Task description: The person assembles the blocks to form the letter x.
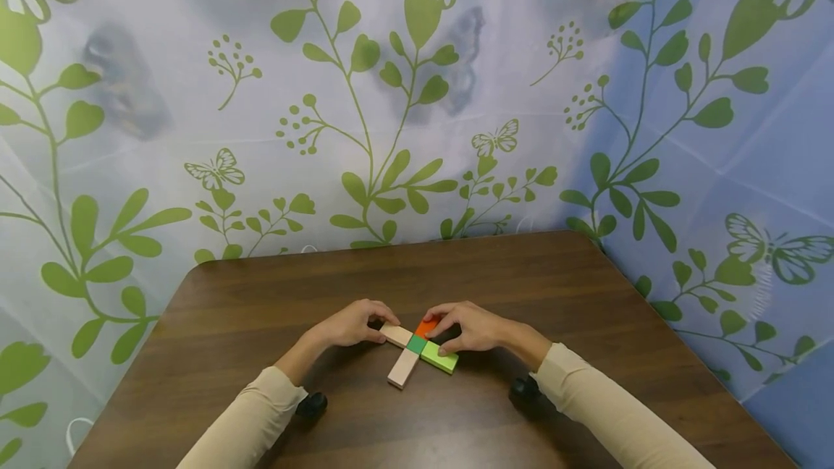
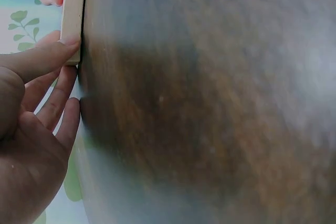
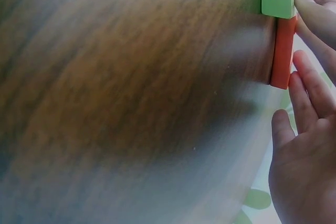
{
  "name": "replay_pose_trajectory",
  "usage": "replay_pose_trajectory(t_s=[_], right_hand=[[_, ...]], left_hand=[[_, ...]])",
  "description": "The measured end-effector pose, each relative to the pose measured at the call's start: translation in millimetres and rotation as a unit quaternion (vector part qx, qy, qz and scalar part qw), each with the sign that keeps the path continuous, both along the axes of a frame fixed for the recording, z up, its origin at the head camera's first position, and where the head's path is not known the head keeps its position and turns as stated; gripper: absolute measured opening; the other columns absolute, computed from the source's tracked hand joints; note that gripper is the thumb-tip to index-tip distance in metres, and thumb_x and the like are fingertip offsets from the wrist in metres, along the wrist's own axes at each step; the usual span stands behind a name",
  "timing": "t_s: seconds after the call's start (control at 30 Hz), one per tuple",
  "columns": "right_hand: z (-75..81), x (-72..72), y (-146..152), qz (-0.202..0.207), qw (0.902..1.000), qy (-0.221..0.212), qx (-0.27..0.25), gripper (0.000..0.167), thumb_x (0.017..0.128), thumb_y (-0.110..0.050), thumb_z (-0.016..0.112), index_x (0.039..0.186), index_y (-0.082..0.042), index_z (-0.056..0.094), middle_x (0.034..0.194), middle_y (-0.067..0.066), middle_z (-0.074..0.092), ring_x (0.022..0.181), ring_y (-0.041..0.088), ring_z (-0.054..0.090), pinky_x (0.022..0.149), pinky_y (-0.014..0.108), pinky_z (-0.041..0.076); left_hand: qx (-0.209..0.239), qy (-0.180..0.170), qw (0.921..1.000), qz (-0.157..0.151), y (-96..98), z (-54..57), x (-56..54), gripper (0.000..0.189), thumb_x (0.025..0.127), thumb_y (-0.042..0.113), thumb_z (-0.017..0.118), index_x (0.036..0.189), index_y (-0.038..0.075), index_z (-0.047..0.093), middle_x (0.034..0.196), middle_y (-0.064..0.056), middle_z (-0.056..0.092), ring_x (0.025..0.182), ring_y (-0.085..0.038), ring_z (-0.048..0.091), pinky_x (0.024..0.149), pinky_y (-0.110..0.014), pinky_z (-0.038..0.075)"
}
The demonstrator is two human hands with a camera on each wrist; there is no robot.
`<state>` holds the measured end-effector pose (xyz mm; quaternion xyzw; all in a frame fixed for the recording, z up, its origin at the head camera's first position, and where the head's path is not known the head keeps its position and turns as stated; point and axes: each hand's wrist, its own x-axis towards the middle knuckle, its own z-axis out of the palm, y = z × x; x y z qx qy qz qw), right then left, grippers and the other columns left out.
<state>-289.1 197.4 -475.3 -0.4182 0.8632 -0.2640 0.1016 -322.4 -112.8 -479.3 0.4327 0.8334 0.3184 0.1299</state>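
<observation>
Flat blocks form a cross on the table: a dark green square [image 1: 416,344] in the middle, a plain wooden block [image 1: 394,335] to the left, another wooden block [image 1: 403,368] toward the front, a lime green block [image 1: 440,358] to the right and an orange block [image 1: 424,327] at the back. My left hand [image 1: 354,323] pinches the outer end of the left wooden block; its thumb lies along the side in the left wrist view. My right hand [image 1: 476,326] spans the corner between two blocks. Its thumb touches the lime block, while extended fingers touch the orange block [image 3: 283,53] and partly cover it.
The brown wooden table [image 1: 287,281] reaches back to a white curtain [image 1: 404,93] printed with green leaves and butterflies. Black devices sit under the wrists, one on the left [image 1: 311,407] and one on the right [image 1: 524,389].
</observation>
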Motion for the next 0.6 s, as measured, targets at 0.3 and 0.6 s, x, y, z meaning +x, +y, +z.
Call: replay_pose_trajectory(t_s=[0.3,0.6], right_hand=[[1.3,-1.9,-0.5,-0.001,1.0000,0.002,0.002,0.034,0.090,-0.024,0.084,0.121,-0.010,0.079,0.142,0.002,0.058,0.130,0.022,0.054,0.109,0.045,0.042],[-0.7,-2.5,-0.9,-0.004,1.0000,0.004,0.006,0.033,0.090,-0.025,0.084,0.120,-0.012,0.079,0.142,0.001,0.058,0.132,0.023,0.052,0.110,0.047,0.040]], left_hand=[[0.000,0.005,1.0000,0.005,1.7,-0.8,-1.0,0.031,0.090,0.000,0.079,0.120,0.008,0.075,0.123,-0.004,0.068,0.115,-0.027,0.062,0.098,-0.047,0.050],[-0.004,-0.009,0.9999,0.014,1.2,-1.1,0.9,0.032,0.091,0.002,0.079,0.123,0.009,0.074,0.126,-0.004,0.067,0.117,-0.027,0.060,0.100,-0.048,0.048]])
